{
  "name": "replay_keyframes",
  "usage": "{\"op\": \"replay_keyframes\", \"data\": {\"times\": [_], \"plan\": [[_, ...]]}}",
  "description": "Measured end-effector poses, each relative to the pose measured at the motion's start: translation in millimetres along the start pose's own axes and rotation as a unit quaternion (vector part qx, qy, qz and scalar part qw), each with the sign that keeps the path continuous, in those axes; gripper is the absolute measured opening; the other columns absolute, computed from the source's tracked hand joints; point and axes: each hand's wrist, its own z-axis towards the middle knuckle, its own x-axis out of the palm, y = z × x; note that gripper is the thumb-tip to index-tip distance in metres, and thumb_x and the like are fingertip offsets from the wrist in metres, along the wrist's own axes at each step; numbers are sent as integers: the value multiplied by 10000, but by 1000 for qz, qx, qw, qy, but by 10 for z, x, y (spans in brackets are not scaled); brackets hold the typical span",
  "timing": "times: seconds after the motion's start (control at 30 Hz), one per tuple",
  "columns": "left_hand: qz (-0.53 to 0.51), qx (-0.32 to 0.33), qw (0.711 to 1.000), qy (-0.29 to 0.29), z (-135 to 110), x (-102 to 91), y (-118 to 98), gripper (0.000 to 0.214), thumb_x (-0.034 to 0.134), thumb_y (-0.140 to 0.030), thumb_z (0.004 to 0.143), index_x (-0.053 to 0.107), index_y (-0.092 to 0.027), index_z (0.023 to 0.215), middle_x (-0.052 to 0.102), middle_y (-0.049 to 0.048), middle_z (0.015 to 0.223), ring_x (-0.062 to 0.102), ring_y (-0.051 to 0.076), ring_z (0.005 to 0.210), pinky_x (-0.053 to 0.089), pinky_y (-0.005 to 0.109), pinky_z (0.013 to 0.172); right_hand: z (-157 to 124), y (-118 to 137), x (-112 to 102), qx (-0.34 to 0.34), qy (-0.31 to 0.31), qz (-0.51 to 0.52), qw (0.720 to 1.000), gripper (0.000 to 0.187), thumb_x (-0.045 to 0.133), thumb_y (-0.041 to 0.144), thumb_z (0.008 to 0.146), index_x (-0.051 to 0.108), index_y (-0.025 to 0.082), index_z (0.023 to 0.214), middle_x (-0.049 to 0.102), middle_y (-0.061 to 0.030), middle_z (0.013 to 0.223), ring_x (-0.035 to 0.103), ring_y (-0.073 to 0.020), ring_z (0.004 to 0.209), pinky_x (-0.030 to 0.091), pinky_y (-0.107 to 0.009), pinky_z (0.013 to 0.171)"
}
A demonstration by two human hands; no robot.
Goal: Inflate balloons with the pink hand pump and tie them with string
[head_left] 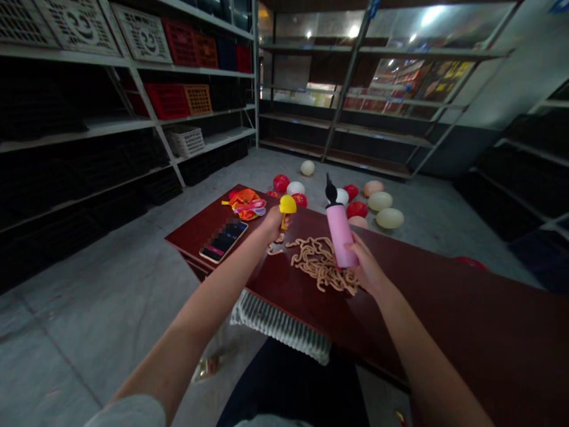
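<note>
My left hand [273, 224] is closed on a small yellow balloon [288, 204]; its rounded part stands above the fingers and a narrow yellow end hangs below. In my right hand [362, 261] is a pink balloon pump [340, 236], upright with its black nozzle pointing up. The nozzle and the balloon are apart. Beneath and between the hands lies a heap of tan, string-like long pieces [317, 261] on the dark red table [422, 279]. Left of my left hand sits a pile of orange, red and pink limp balloons [246, 203].
A phone [223, 241] lies near the table's left edge. Beyond the table, several inflated balloons [380, 201] in red, white and peach rest on the floor. Shelves with crates [169, 101] line the left, and a metal rack [347, 127] stands behind. A grey ribbed cushion [280, 326] is below the table edge.
</note>
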Motion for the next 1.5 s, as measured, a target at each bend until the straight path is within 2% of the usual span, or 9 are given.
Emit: {"op": "replay_keyframes", "data": {"times": [0.1, 0.23, 0.5, 0.63, 0.8, 0.97, 1.07, 1.27, 1.5], "plan": [[-46, -55, 997, 32, 123, 224, 272, 351, 324, -107, 934, 397, -175, 597, 249, -61, 433, 230, 76, 318, 215, 181, 356, 35, 12, -259, 20, -24, 30, 999, 585, 632, 378, 719, 488, 283, 1278, 660, -5, 899, 605, -157, 616, 497, -274, 467], [-126, -39, 991, 11, 456, 399, 449, 369, 272, -236, 973, 433, -176, 647, 288, -54, 468, 311, 87, 353, 318, 191, 401, 8, -92, -547, 15, -12, 79, 997, 476, 619, 406, 738, 506, 268, 1179, 635, 3, 832, 592, -153, 585, 448, -254, 417], [-193, -11, 974, -116, 910, 240, 670, 389, 217, -190, 930, 536, -179, 708, 523, 36, 586, 567, 139, 553, 505, 285, 606, -120, -206, -736, 1, 79, 138, 987, 287, 496, 454, 792, 551, 238, 973, 602, -25, 842, 498, -127, 544, 356, -240, 374], [-197, -5, 973, -120, 887, 240, 668, 358, 273, -168, 924, 621, -173, 838, 649, 82, 782, 655, 147, 754, 526, 278, 714, -141, -143, -681, 38, 112, 179, 977, 292, 476, 453, 793, 568, 211, 928, 616, -47, 804, 480, -127, 537, 352, -239, 373], [-133, 6, 989, -59, 797, 287, 684, 378, 268, -203, 960, 646, -182, 953, 683, 96, 941, 659, 138, 880, 515, 277, 795, -197, -107, -674, 103, 137, 155, 973, 431, 524, 449, 774, 565, 191, 1117, 671, -85, 902, 502, -123, 508, 372, -236, 345], [-79, 63, 991, -91, 762, 206, 673, 484, 217, -283, 936, 666, -195, 1095, 529, 35, 648, 482, 123, 535, 457, 252, 600, -199, -151, -728, 152, 161, 119, 968, 426, 559, 435, 789, 562, 186, 1134, 665, -53, 791, 524, -126, 471, 400, -231, 320], [-70, 110, 986, -107, 756, 137, 634, 499, 235, -283, 917, 674, -156, 1116, 402, 7, 573, 370, 122, 473, 402, 239, 535, -202, -188, -749, 160, 169, 115, 966, 383, 576, 416, 803, 568, 189, 1112, 661, -41, 766, 546, -131, 474, 422, -230, 324], [-150, 83, 974, -150, 784, 192, 582, 387, 311, -54, 919, 650, -133, 1088, 577, 28, 705, 523, 80, 582, 461, 184, 634, -219, -189, -749, 161, 207, 108, 959, 429, 587, 421, 803, 559, 174, 1153, 674, -56, 783, 550, -129, 440, 424, -233, 315], [-147, 115, 979, -76, 744, 265, 609, 421, 227, -86, 1014, 619, -154, 1153, 696, 103, 1112, 666, 110, 996, 529, 188, 803, -222, -183, -730, 162, 220, 91, 958, 438, 572, 413, 816, 549, 192, 1194, 684, -60, 804, 550, -122, 451, 439, -223, 317]]}}
